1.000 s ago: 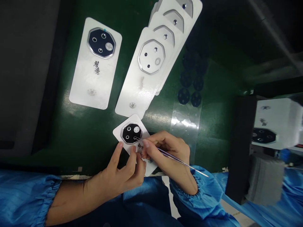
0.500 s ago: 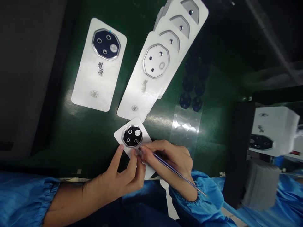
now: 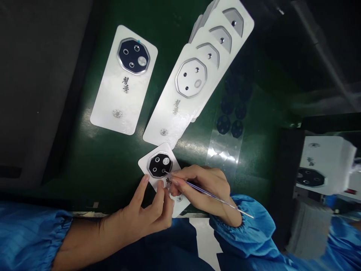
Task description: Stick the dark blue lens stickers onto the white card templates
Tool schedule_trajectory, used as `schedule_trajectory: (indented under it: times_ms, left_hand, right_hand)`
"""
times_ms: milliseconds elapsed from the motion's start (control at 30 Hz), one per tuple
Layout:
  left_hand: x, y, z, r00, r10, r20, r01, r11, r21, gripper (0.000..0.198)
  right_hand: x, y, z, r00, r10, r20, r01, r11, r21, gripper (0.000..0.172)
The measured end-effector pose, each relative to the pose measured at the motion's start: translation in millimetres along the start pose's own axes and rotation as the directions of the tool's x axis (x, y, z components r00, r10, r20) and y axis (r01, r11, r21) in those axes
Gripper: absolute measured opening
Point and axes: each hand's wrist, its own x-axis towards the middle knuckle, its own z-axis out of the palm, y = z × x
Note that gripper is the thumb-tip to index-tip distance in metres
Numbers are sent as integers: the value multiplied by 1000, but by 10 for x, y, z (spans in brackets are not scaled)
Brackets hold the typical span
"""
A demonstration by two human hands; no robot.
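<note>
The right hand [image 3: 207,188] pinches tweezers [image 3: 203,192] on the cover [image 3: 160,167] gripped by the left hand [image 3: 143,216], with a fanned stack [image 3: 191,86] just beyond.

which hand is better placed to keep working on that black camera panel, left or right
Right, probably. The right hand holds the tweezers, tip on the black camera panel. The left hand pins the phone back cover steady at its edge.

A phone assembly workshop, my blue cleanroom sleeves [image 3: 31,237], green tabletop [image 3: 93,158], fanned stack of white phone back covers [image 3: 194,71], sheet of black lens stickers [image 3: 231,116].
</note>
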Motion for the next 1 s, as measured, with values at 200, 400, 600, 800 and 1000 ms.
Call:
schedule_trajectory:
  times_ms: [200,400,600,800,1000]
  left_hand:
    - [-3,-6,13,1000,13,-4,-13,1000,11,47]
    - [0,-12,21,1000,20,-12,-20,1000,-7,46]
    - [-1,7,29,1000,0,-19,0,1000,-5,47]
    - [3,4,18,1000,-11,-21,11,1000,-17,45]
    - [3,3,-3,1000,-12,-2,12,1000,-4,46]
  right_hand:
    - [-9,12,25,999,-21,-43,22,1000,22,14]
    - [15,-34,38,997,17,-73,-16,1000,16,9]
    - [19,-70,46,996,34,-77,-34,999,-7,9]
    - [14,-71,45,995,60,-85,-64,997,-45,8]
    - [13,-123,58,988,127,-92,-134,989,-69,6]
